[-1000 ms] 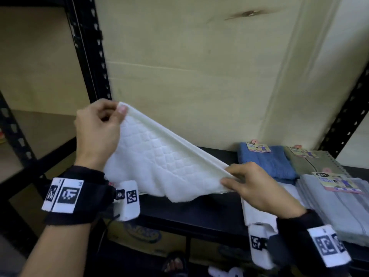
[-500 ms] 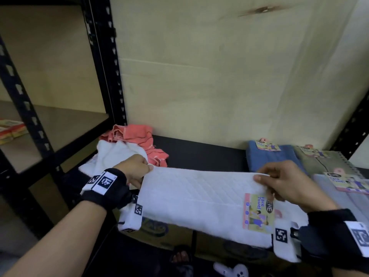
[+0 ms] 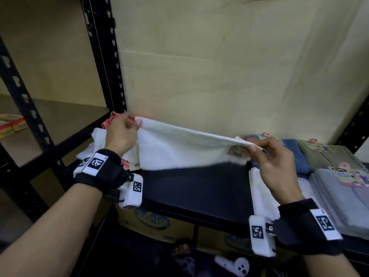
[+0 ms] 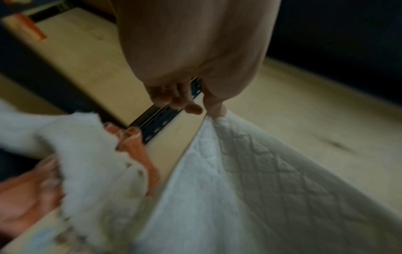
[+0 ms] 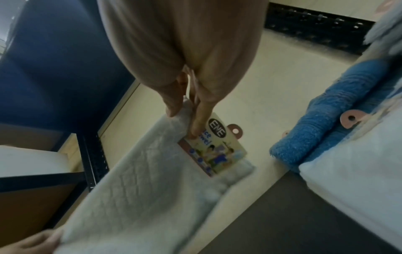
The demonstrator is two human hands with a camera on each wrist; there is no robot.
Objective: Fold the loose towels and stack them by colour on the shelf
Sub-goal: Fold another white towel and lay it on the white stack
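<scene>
Up above the black shelf [image 3: 199, 188], the left hand [image 3: 121, 134] pinches one top corner of a white quilted towel [image 3: 179, 148] between thumb and finger, and the right hand [image 3: 273, 156] pinches the other top corner the same way. So the towel hangs stretched between the two hands, with its bottom edge just over the shelf board. From the right wrist, the thumb and a finger press on the towel right beside its paper label [image 5: 214, 146], which has "ENE" printed in a black oval. From the left wrist, the fingertips [image 4: 215, 106] hold the very tip of the towel, and the diamond stitching shows well. Behind the left hand, at about 10 o'clock on the shelf, lies a messy pile with a loose white towel [image 3: 97, 136] and a pink-orange towel [image 3: 108, 120] poking out. Over at 3 o'clock sit the folded stacks: a blue towel [image 3: 295, 152] at the back, an olive-green towel [image 3: 327, 156] next to it, a grey stack [image 3: 335, 198] in front with a label on top, and a white stack [image 3: 261, 188] just under the right wrist. A black metal post [image 3: 103, 52] stands at 11 o'clock, with a plain wood panel [image 3: 219, 66] behind the shelf. Down below, a cardboard box [image 3: 151, 218] sits under the shelf, and a white game controller [image 3: 233, 264] lies on the floor.
</scene>
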